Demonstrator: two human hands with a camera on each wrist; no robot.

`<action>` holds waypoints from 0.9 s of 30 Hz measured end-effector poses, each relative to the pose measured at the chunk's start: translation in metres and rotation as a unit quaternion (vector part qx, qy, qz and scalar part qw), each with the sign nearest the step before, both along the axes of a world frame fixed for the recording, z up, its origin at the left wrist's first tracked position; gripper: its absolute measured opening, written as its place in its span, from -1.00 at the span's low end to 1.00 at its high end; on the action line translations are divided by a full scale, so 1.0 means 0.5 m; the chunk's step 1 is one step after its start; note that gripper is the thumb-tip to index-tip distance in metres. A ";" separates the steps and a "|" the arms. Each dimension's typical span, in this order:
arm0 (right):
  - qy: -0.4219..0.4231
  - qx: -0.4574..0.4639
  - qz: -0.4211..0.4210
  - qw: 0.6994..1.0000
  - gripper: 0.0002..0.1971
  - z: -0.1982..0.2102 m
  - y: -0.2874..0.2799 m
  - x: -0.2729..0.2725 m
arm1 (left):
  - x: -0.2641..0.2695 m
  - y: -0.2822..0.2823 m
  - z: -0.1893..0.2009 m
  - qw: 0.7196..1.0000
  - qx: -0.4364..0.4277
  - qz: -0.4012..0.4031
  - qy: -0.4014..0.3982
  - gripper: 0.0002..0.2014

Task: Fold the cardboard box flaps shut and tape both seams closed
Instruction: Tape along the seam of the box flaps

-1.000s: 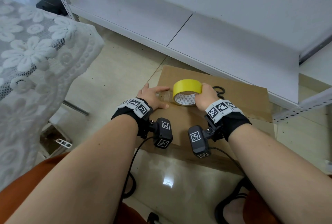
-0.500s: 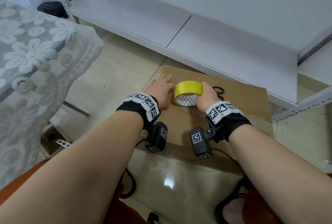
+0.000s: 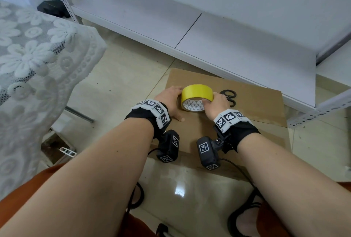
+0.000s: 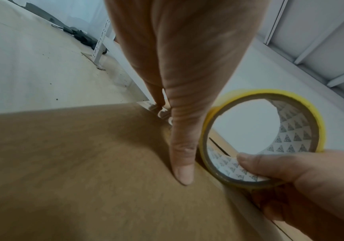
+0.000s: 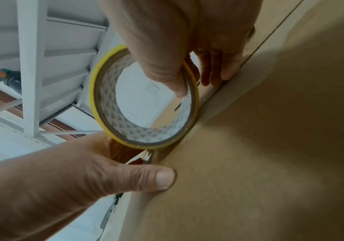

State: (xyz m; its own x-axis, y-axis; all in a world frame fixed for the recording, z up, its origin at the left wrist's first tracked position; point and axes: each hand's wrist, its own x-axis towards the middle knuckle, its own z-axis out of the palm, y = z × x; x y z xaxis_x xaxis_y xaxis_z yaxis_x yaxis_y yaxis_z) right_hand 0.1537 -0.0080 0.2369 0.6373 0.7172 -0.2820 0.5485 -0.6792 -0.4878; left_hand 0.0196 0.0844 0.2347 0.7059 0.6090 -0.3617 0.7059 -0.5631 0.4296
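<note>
A brown cardboard box [image 3: 256, 107] lies on the floor with its flaps down. On its top stands a yellow tape roll [image 3: 196, 94] on edge. My right hand [image 3: 213, 104] grips the roll, with the thumb [image 5: 173, 81] inside the core and the fingers over the outside. Flat on the box just left of the roll lies my left hand [image 3: 171, 99], its thumb [image 4: 182, 163] pressing the cardboard and its fingers reaching the far edge. A short glossy strip of tape [image 5: 151, 156] runs from the roll towards that thumb.
Black scissors [image 3: 228, 97] lie on the box just right of the roll. A low white shelf [image 3: 228, 46] runs behind the box, and a lace-covered table [image 3: 38, 56] stands to the left. Pale tiled floor [image 3: 117, 88] surrounds the box. My sandalled foot [image 3: 245, 221] is at the lower right.
My left hand has slid forward along the box top and now lies close against the roll's left side. The right hand and the roll have hardly moved.
</note>
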 end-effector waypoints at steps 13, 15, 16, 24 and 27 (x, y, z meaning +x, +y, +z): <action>0.021 0.022 -0.022 0.999 -0.82 0.017 -0.011 0.009 | 0.003 0.001 0.000 0.999 0.021 -0.001 0.029 0.09; 0.023 0.023 -0.021 0.999 -0.81 0.018 -0.012 0.011 | 0.003 0.001 0.001 0.999 0.024 -0.001 0.035 0.09; 0.022 0.023 -0.020 0.999 -0.81 0.018 -0.012 0.011 | 0.004 0.001 0.001 0.999 0.024 0.000 0.036 0.10; 0.016 0.025 -0.011 1.000 -0.85 0.015 -0.016 0.013 | 0.004 -0.003 0.002 0.999 0.022 0.002 0.043 0.11; 0.014 0.021 -0.010 1.000 -0.94 0.018 -0.016 0.016 | 0.004 -0.001 0.002 0.999 0.021 0.002 0.040 0.11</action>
State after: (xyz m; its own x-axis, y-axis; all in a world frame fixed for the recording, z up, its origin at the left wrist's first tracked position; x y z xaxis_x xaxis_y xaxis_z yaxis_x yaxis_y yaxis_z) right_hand 0.1618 -0.0162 0.2459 0.6443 0.7157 -0.2693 0.5211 -0.6687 -0.5304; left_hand 0.0216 0.0839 0.2357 0.6733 0.6275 -0.3911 0.7394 -0.5766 0.3476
